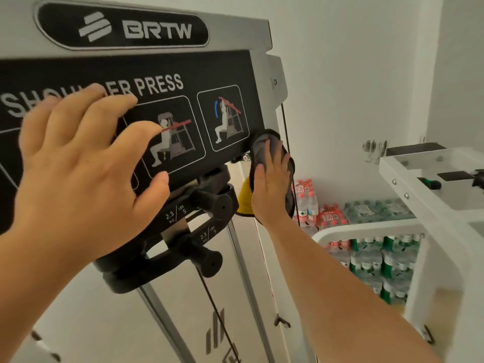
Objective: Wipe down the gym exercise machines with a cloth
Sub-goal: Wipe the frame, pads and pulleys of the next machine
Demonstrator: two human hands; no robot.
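Before a white wall (353,74), the left hand (78,166) lies spread open on the machine's black panel (222,74), likely to brace, while the right hand (269,184), fingers straight, presses the grey cloth (262,145) against the panel's lower right corner to wipe that edge.

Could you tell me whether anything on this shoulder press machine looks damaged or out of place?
Nothing stands out: the instruction panel looks intact and unmarked, and the right hand presses the cloth flat at its lower corner.
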